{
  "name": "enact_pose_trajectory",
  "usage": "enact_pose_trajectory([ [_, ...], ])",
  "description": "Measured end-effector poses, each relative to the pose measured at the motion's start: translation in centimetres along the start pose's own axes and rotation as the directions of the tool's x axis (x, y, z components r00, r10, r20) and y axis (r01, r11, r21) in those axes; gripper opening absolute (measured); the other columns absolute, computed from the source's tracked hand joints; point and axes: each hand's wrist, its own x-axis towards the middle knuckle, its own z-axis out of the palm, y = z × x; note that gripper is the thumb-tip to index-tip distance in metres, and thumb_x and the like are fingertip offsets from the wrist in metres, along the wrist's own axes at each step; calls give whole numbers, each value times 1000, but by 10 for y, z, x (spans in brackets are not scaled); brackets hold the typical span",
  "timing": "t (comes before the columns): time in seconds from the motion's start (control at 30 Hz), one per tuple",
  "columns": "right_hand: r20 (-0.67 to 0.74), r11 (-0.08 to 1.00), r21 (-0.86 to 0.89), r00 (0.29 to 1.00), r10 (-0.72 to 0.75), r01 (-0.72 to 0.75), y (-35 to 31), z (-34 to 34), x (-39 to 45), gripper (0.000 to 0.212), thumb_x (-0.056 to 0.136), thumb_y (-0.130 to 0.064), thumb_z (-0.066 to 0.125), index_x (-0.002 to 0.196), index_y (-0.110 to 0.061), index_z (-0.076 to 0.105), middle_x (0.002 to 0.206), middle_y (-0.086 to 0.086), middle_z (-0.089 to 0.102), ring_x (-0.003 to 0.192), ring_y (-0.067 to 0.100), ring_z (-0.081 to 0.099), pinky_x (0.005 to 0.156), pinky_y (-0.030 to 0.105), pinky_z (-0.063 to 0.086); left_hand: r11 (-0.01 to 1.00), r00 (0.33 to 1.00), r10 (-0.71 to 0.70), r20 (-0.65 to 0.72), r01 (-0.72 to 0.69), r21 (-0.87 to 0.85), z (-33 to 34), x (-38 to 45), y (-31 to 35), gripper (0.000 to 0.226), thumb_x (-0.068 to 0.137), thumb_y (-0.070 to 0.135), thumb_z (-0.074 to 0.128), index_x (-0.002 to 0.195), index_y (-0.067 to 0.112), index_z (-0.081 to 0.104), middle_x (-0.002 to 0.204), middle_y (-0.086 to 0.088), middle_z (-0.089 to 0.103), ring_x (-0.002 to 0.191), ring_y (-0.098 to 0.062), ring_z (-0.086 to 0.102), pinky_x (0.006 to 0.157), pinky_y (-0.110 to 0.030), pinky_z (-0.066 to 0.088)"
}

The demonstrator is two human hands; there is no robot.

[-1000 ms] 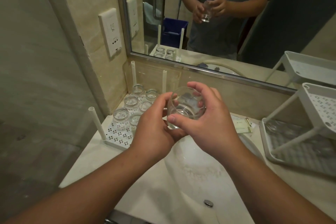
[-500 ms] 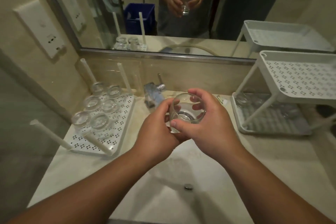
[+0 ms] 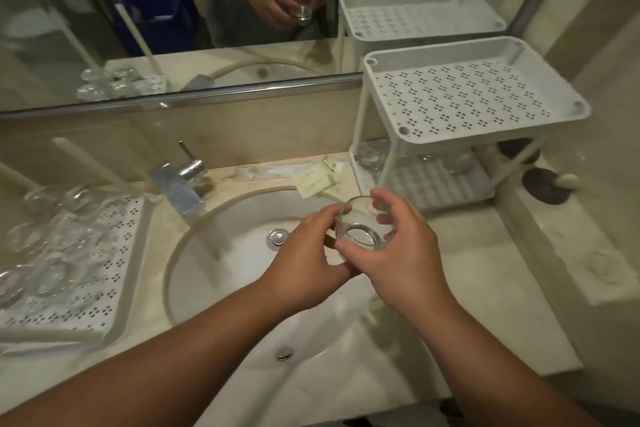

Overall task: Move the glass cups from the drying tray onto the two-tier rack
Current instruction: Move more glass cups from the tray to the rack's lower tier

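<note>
No words to read here

The small paper packets point(image 3: 314, 181) on the counter behind the sink have some print on them, but it is too blurry and tiny to make out. Nothing else in view shows any letters, numbers, brand names or signs.
</note>
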Motion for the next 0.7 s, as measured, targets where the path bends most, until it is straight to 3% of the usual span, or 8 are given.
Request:
enact_pose_trajectory([
  [0.1, -28, 999, -18, 999, 37, -38, 28, -18, 12, 80, 58, -43, 81, 131, -37, 48, 119, -16, 51, 104, -2, 51, 75, 4, 37, 997, 995, -12, 95, 4, 83, 24, 21, -1, 79, 76, 43, 79, 132, 69, 30, 125, 23, 51, 99, 8, 56, 78, -4, 41],
  [0.2, -67, 998, -35, 996, 54, -57, 53, -30, 27, 78, 61, -38, 84, 131, -34, 49, 120, -13, 51, 106, 4, 51, 80, 10, 38, 975, 987, -80, 139, 49, 218, 41, 43, -4, 84, 81, 42, 76, 149, 45, 28, 131, 11, 49, 101, 6, 52, 81, -3, 36],
  [0.3, -105, 996, -31, 991, 83, -87, 78, -41, 47, 78, 64, -34, 86, 132, -28, 50, 127, -8, 52, 113, 9, 50, 90, 21, 41, 932, 982, -149, 115, 101, 348, 53, 64, -4, 84, 86, 43, 71, 155, 34, 22, 143, 0, 47, 121, -14, 52, 96, -24, 40],
  [0.5, -166, 995, -18, 981, 96, -100, 116, -46, 96, 79, 65, -38, 84, 134, -26, 49, 132, -5, 50, 115, 11, 51, 81, 17, 40, 812, 955, -267, 127, 152, 564, 69, 98, -7, 88, 89, 45, 64, 158, 28, 12, 159, -4, 32, 141, -28, 37, 110, -44, 38],
  [0.6, -167, 996, -15, 983, 82, -86, 128, -39, 115, 80, 63, -37, 85, 134, -25, 49, 130, -7, 50, 115, 12, 52, 83, 18, 42, 709, 897, -407, 172, 192, 678, 77, 109, -12, 94, 88, 54, 61, 158, 30, 4, 167, 1, 11, 151, -32, 15, 115, -59, 27],
  [0.7, -169, 999, 4, 984, 49, -49, 141, -28, 132, 81, 63, -32, 86, 135, -21, 50, 129, 0, 52, 119, 17, 51, 97, 34, 46, 611, 843, -498, 203, 175, 772, 83, 116, -16, 98, 87, 60, 58, 159, 30, -1, 168, 4, -5, 152, -37, -4, 115, -69, 14],
])
